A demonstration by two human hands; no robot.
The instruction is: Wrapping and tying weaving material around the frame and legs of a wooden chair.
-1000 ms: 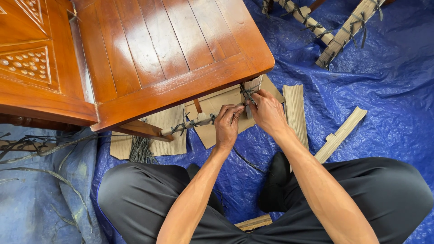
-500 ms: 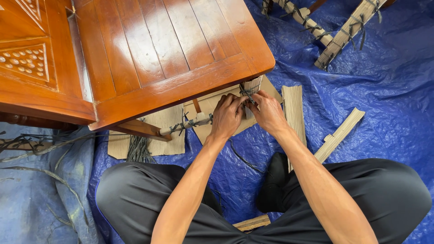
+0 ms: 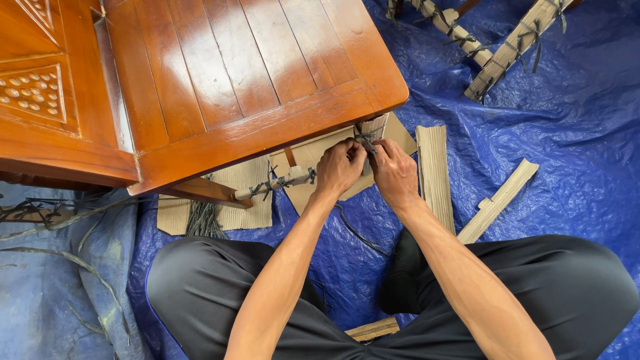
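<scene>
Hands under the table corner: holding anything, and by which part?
Both the left hand and right hand pinch a dark cord at its knot on the cardboard-wrapped table leg.

Overhead: the wooden table top overhung the work, so access from above and behind was blocked.
Under the edge: a gap was left below the table rim, where the left hand and right hand were crowded together at the dark cord.
Left side: passage was barred by the wrapped table rail and the cardboard sheet.
Right side: open blue tarpaulin was interrupted by cardboard strips.
Near side: entry was narrowed by the crossed legs.
</scene>
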